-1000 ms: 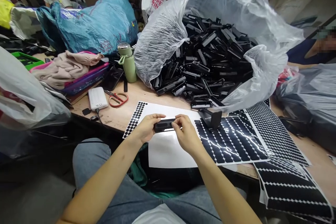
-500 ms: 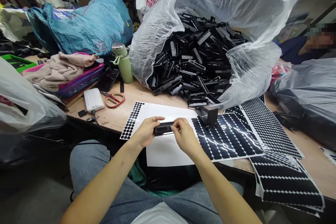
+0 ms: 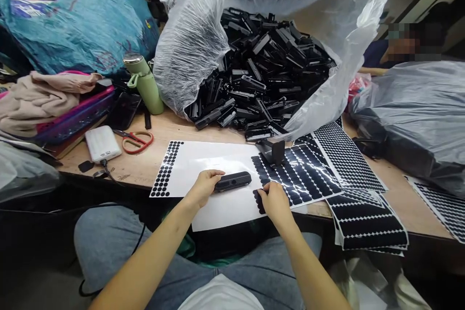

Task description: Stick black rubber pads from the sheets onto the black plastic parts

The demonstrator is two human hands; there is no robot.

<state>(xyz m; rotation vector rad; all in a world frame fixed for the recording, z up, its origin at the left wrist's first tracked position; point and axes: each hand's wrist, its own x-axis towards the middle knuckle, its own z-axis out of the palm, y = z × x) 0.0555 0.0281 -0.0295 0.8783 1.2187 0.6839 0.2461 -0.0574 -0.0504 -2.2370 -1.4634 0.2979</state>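
Note:
My left hand grips one end of an oblong black plastic part with a textured face, above the white, bared area of a sticker sheet. My right hand is at the left edge of the black rounded stickers on that sheet. Its thumb and forefinger pinch at a black sticker; whether it has lifted from the backing is hard to see. A black stand-like piece rests on the sheet beyond my right hand.
Behind the sheet, a big clear plastic bag holds many black parts. Red-handled scissors, a white power bank and a green bottle stand left. More sticker sheets overhang the table edge at right. A person sits beyond.
My right hand has let go of the black part and moved right and down to the stickers. My left hand still holds the part, now fully visible. The view has shifted right.

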